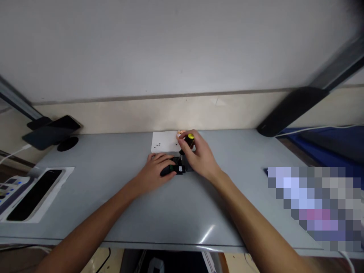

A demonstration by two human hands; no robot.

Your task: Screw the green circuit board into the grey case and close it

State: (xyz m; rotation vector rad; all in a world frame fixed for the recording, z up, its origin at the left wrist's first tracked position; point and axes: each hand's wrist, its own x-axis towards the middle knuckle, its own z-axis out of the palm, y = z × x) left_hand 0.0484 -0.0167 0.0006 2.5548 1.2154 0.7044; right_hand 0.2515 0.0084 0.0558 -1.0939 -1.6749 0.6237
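My right hand (199,153) is closed around a screwdriver (190,137) with a black handle and a yellow end cap. The screwdriver stands roughly upright, its lower part pointing down at a small black device (178,169) with a white label. Over the left side of that device lies my left hand (159,167), its fingers and thumb gripping it against the table. What kind of device it is I cannot make out. Just behind both hands is a white sheet of paper (165,141) with several tiny black screws (157,145) on its left part. An orange-and-white item (179,133) is partly hidden by my right fingers.
The grey table (127,223) meets a pale wall behind. At the left are a phone on a stand (54,132) and a long black-topped item (35,195) on white paper. A dark cylindrical object (290,112) leans at the back right. A blurred-out patch (315,204) covers the right side.
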